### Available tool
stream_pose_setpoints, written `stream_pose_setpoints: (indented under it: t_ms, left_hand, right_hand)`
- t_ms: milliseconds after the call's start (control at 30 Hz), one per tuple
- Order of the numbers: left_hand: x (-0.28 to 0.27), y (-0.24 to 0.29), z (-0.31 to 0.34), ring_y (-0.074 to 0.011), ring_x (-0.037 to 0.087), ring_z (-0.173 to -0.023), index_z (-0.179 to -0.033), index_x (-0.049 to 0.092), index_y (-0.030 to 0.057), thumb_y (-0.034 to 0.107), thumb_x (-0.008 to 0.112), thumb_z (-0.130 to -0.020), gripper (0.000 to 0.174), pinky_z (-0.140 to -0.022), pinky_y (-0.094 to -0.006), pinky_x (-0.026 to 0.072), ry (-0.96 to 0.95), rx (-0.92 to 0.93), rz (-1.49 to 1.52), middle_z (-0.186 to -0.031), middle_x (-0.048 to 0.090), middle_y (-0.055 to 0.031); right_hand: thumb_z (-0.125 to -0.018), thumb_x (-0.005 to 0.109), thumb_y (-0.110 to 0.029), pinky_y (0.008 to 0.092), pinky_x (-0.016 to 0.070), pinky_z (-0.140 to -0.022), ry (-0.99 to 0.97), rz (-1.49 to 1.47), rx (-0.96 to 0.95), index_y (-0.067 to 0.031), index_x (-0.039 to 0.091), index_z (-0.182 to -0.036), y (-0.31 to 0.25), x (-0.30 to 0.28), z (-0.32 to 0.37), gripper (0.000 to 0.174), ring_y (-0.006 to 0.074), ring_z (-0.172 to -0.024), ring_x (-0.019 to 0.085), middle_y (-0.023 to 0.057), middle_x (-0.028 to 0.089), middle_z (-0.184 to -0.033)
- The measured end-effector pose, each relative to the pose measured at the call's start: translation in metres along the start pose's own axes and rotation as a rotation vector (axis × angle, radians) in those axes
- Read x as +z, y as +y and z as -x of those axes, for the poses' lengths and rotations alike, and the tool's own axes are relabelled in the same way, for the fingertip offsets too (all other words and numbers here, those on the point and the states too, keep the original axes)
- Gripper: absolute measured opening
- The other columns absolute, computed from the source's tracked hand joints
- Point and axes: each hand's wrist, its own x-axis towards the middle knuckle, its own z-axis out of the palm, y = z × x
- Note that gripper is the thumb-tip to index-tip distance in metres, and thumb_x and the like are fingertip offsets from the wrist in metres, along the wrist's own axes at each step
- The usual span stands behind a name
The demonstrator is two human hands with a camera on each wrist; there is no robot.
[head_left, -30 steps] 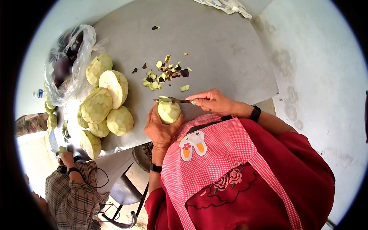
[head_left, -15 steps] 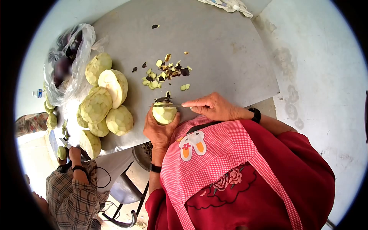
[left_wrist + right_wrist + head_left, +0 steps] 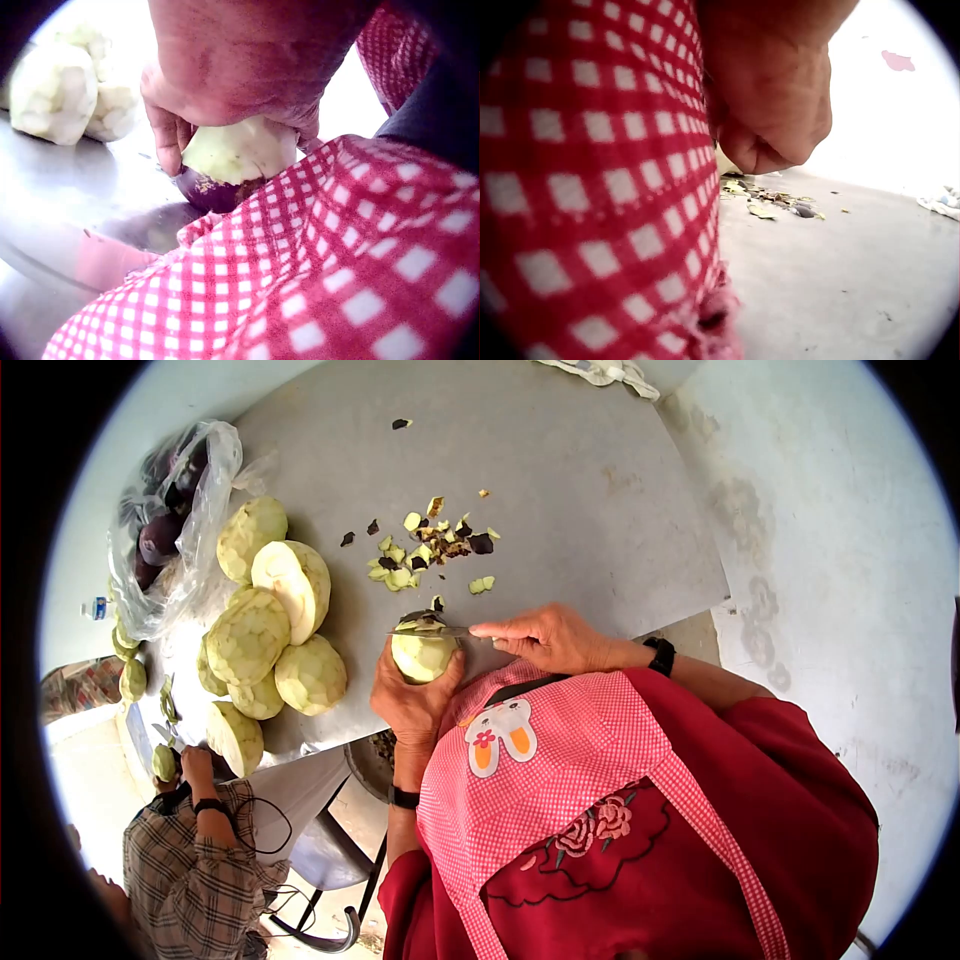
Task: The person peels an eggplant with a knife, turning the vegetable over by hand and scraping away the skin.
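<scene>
In the head view my left hand [image 3: 408,698] grips a round, partly peeled eggplant [image 3: 422,658] from the near side, just above the table edge. Its flesh is pale green, and dark skin shows on the far side, by the blade. My right hand [image 3: 556,638] holds a knife [image 3: 452,631], index finger stretched along it, the blade lying across the eggplant's far part. Purple skin [image 3: 214,193] remains low on the eggplant in the left wrist view, under curled fingers. In the right wrist view the right hand [image 3: 776,97] hides the knife.
Peel scraps [image 3: 430,550] lie scattered beyond the eggplant. Several peeled eggplants [image 3: 248,637] are heaped at left, near a plastic bag [image 3: 215,490] of unpeeled ones. Another person [image 3: 195,850] works at lower left. A cloth [image 3: 600,370] lies at the far edge.
The eggplant has turned, bringing dark skin to its far side, and shifted slightly left. The knife and right hand have moved left with it. The other person's hands have also moved.
</scene>
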Motion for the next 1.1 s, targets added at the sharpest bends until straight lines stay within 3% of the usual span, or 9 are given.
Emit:
stream_pose_setpoints:
  t_ms: [200, 433, 533, 700, 767, 933, 1000, 1033, 1100]
  left_hand:
    - [-0.003, -0.003, -0.003, -0.0147, 0.067, -0.09, -0.117, 0.062, -0.0033, 0.018, 0.09, -0.067, 0.062, -0.084, -0.029, 0.0534, -0.047, 0.027, 0.024, -0.103, 0.071, -0.0087]
    - [-0.008, -0.016, -0.001, -0.0173, 0.066, -0.095, -0.123, 0.057, -0.0064, 0.014, 0.09, -0.065, 0.07, -0.089, -0.0313, 0.0522, -0.11, -0.002, 0.164, -0.108, 0.069, -0.0107]
    - [-0.01, -0.018, -0.001, -0.0177, 0.065, -0.098, -0.124, 0.056, -0.0063, 0.015, 0.091, -0.064, 0.072, -0.091, -0.0318, 0.0516, -0.139, 0.006, 0.139, -0.111, 0.068, -0.0112]
    - [-0.012, -0.017, -0.003, -0.0185, 0.064, -0.102, -0.125, 0.056, -0.0059, 0.019, 0.092, -0.063, 0.076, -0.093, -0.0325, 0.0506, -0.187, 0.09, 0.036, -0.116, 0.067, -0.0117]
    - [-0.01, -0.021, -0.002, -0.0302, 0.067, -0.099, -0.126, 0.06, 0.0046, 0.033, 0.091, -0.055, 0.083, -0.088, -0.0387, 0.055, -0.135, 0.081, 0.047, -0.111, 0.068, -0.0159]
    - [-0.01, -0.02, 0.001, -0.0224, 0.068, -0.096, -0.123, 0.06, 0.0007, 0.031, 0.091, -0.06, 0.077, -0.086, -0.0349, 0.0546, -0.116, 0.06, 0.073, -0.109, 0.069, -0.0128]
    - [-0.008, -0.019, 0.003, -0.0196, 0.067, -0.094, -0.122, 0.06, -0.0007, 0.03, 0.091, -0.062, 0.074, -0.085, -0.0333, 0.0543, -0.098, -0.033, 0.205, -0.107, 0.069, -0.0114]
    - [-0.01, -0.015, 0.002, -0.0177, 0.067, -0.092, -0.12, 0.061, -0.0016, 0.03, 0.091, -0.064, 0.071, -0.084, -0.0322, 0.0539, -0.104, -0.1, 0.238, -0.105, 0.07, -0.0102]
    - [-0.011, -0.011, 0.0, -0.0159, 0.066, -0.09, -0.118, 0.062, -0.0026, 0.029, 0.091, -0.065, 0.068, -0.083, -0.0311, 0.0535, -0.116, -0.162, 0.27, -0.103, 0.07, -0.0091]
  right_hand:
    - [-0.094, 0.062, -0.024, 0.0335, 0.0533, -0.062, 0.052, 0.095, -0.104, -0.0267, 0.065, -0.126, 0.01, -0.001, -0.006, 0.033, 0.0268, -0.071, 0.067, 0.0105, 0.07, -0.085]
    - [-0.094, 0.059, -0.03, 0.0378, 0.0515, -0.062, 0.03, 0.073, -0.192, -0.0323, 0.067, -0.123, 0.02, -0.021, -0.024, 0.029, 0.03, -0.066, 0.065, 0.0088, 0.07, -0.079]
    - [-0.093, 0.061, -0.03, 0.0335, 0.0478, -0.058, -0.102, 0.115, -0.112, -0.0311, 0.069, -0.121, 0.023, -0.039, -0.035, 0.028, 0.0254, -0.055, 0.057, 0.0082, 0.065, -0.067]
    - [-0.094, 0.064, -0.022, 0.027, 0.036, -0.052, -0.327, -0.294, 0.082, -0.0226, 0.069, -0.123, 0.028, -0.058, -0.046, 0.03, 0.0097, -0.054, 0.031, -0.0003, 0.035, -0.056]
    - [-0.094, 0.063, -0.022, 0.0273, 0.0357, -0.051, -0.371, -0.377, 0.156, -0.0214, 0.069, -0.123, 0.026, -0.061, -0.045, 0.029, 0.0084, -0.054, 0.032, -0.0006, 0.034, -0.057]
    - [-0.095, 0.061, -0.019, 0.0254, 0.0363, -0.051, -0.382, -0.62, 0.285, -0.0223, 0.071, -0.12, 0.028, -0.032, -0.033, 0.027, 0.005, -0.053, 0.038, 0.0014, 0.042, -0.054]
    - [-0.093, 0.063, -0.02, 0.0252, 0.0412, -0.05, 0.001, -0.249, -0.168, -0.0283, 0.068, -0.123, 0.033, -0.001, -0.028, 0.031, 0.0072, -0.051, 0.048, 0.002, 0.055, -0.06]
    - [-0.093, 0.063, -0.02, 0.0252, 0.0412, -0.05, 0.001, -0.25, -0.168, -0.0283, 0.068, -0.123, 0.023, 0.001, -0.027, 0.031, 0.0072, -0.051, 0.048, 0.002, 0.055, -0.06]
    - [-0.089, 0.066, -0.022, 0.0284, 0.0466, -0.049, 0.143, 0.435, -0.32, -0.0343, 0.064, -0.126, 0.006, 0.001, -0.024, 0.038, 0.0145, -0.052, 0.055, 0.0006, 0.061, -0.069]
